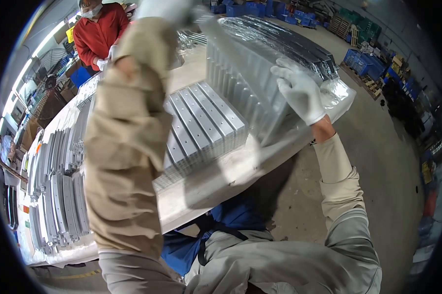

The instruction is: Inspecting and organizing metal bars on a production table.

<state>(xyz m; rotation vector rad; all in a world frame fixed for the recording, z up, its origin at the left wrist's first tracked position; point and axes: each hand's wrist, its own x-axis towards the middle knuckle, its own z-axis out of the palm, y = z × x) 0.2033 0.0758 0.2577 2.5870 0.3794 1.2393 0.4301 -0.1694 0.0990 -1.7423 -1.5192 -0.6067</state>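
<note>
My left hand [164, 9], in a white glove, is raised at the top edge of the picture and smeared by motion, its fingers not readable. Close beside it is the upper corner of a translucent ribbed plastic tray [235, 73], which stands tilted on edge and is partly blurred. At the tray's right edge is my right hand [299, 93], also gloved, with its fingers bent over the edge. Left of the tray, a block of silver metal bars [201, 117] with small holes lies in neat rows on the white-covered table [216, 176]. My left forearm hides part of these bars.
Shiny film-wrapped stacks [279, 41] lie behind the tray. More grey metal strips [59, 196] cover the table's left side. A person in red [101, 32] stands at the far left. Blue crates [363, 63] sit on pallets at the far right.
</note>
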